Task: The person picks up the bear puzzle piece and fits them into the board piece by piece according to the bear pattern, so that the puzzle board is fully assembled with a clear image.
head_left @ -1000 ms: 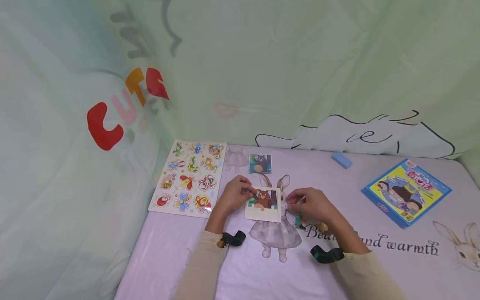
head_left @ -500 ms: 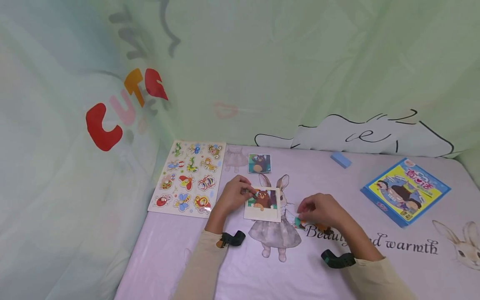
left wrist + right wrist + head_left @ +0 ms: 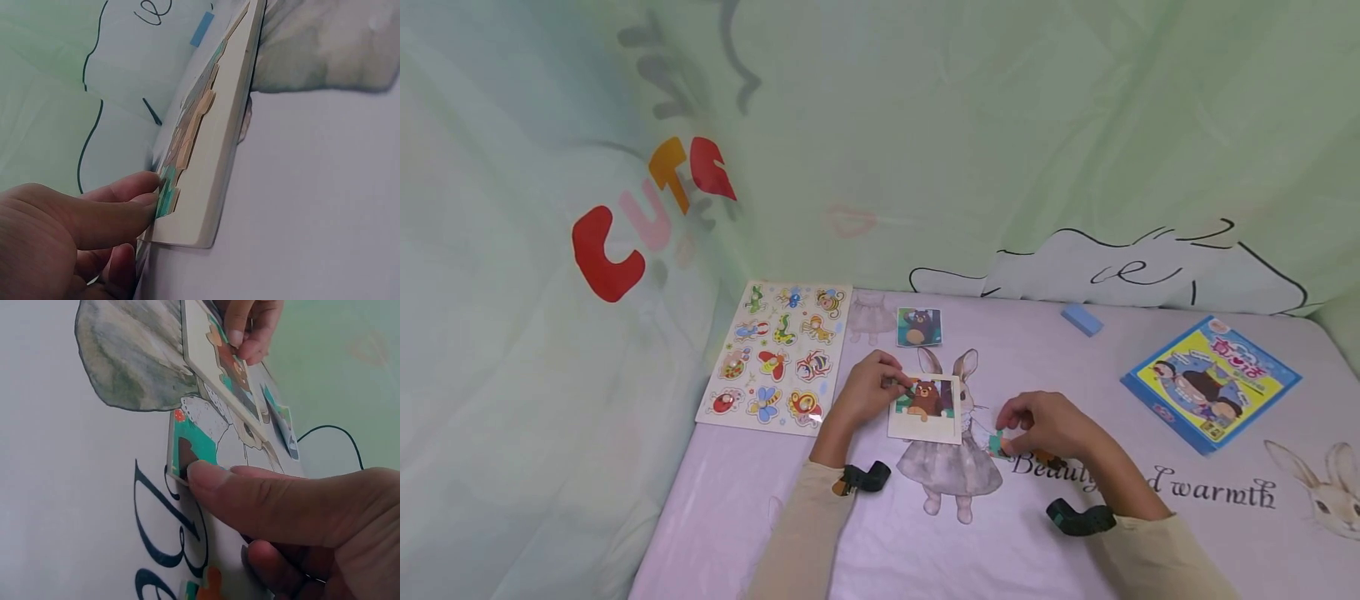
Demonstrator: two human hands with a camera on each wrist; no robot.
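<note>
A cream puzzle board with a brown bear picture lies on the cloth. My left hand is at its upper left, thumb and index fingertip pinching what looks like a teal puzzle piece at the picture's edge; the fingers partly hide it. To the right of the board, my right hand pinches another teal puzzle piece between thumb and index finger, close to the cloth. The right wrist view shows a brown patch and a red spot on it. Beneath the right hand lies an orange-brown piece, partly hidden.
A bear picture card lies behind the board. At the left is an insect knob puzzle. A blue block sits at the back, and a blue and yellow box at the right. Fabric curtains rise behind the printed cloth.
My right hand has moved from beside the board to the right and toward me, and now pinches the teal piece there. The left hand and the board have stayed put.
</note>
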